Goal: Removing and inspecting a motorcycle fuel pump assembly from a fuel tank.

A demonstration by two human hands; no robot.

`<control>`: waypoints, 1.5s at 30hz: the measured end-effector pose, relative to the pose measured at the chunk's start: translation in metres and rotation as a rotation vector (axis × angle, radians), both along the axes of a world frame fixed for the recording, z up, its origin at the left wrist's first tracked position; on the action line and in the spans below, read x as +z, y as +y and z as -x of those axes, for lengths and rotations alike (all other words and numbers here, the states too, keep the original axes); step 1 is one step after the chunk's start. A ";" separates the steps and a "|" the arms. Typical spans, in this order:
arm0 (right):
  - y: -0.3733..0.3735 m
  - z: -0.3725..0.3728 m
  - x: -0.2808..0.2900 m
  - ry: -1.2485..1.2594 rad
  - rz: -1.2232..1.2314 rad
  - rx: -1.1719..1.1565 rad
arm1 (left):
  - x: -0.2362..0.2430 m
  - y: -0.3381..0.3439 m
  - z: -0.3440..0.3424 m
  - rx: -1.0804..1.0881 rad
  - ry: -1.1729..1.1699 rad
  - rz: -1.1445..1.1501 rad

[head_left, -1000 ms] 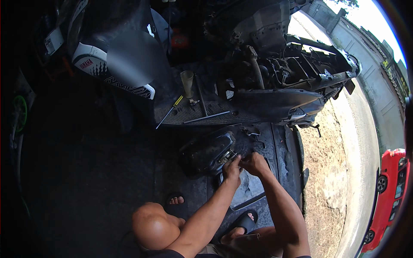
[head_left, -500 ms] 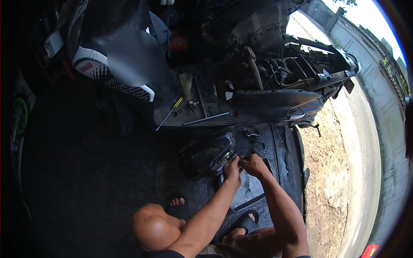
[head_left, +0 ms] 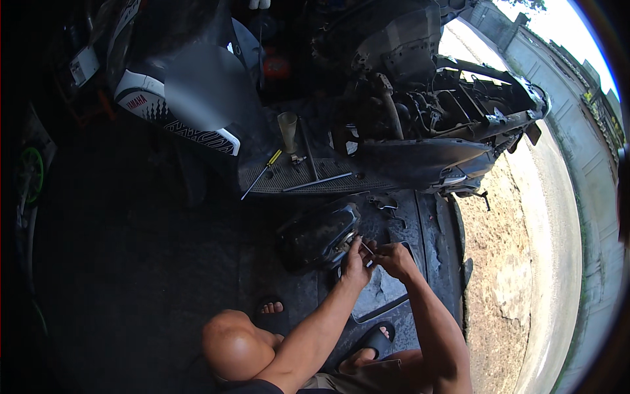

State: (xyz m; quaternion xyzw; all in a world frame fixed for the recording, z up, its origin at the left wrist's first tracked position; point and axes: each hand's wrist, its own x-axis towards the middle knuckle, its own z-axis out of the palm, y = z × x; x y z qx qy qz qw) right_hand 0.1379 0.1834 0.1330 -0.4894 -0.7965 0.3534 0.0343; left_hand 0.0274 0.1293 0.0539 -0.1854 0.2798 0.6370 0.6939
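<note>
A black tank-like part (head_left: 312, 238) lies on the ground in front of me, with a metal fitting (head_left: 344, 245) on its right side. My left hand (head_left: 357, 262) is closed at that fitting, thumb up; exactly what its fingers hold is hidden. My right hand (head_left: 395, 261) pinches a thin metal rod (head_left: 367, 247) that reaches toward the fitting and my left fingers. Under both hands is a rectangular metal tray (head_left: 382, 293). A small dark bent piece (head_left: 387, 206) lies above the tank's right end.
Beyond stands a partly stripped scooter (head_left: 453, 105). Its footboard (head_left: 262, 177) carries a yellow-handled screwdriver (head_left: 273, 159), a T-handle wrench (head_left: 318, 182) and a translucent cup (head_left: 287, 131). A green-rimmed wheel (head_left: 31, 174) stands far left; a sunlit road edge and wall (head_left: 577, 131) lie right.
My right hand has shifted slightly down and right, exposing the thin rod between my hands. The red car at the right has gone out of view.
</note>
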 end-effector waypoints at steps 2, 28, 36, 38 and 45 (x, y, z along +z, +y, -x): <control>-0.007 -0.009 -0.005 -0.002 0.031 0.042 | 0.000 -0.010 -0.007 0.063 0.082 0.016; -0.049 0.039 -0.045 0.077 0.000 -0.114 | -0.034 -0.044 0.019 0.294 0.277 0.017; -0.045 0.038 -0.041 0.136 0.126 -0.110 | -0.025 -0.041 0.017 0.301 0.329 0.041; -0.046 0.039 -0.036 0.143 0.071 -0.092 | -0.019 -0.040 0.018 0.301 0.357 0.054; -0.032 0.014 -0.017 0.002 0.460 -0.190 | -0.009 -0.038 0.018 0.285 0.366 0.142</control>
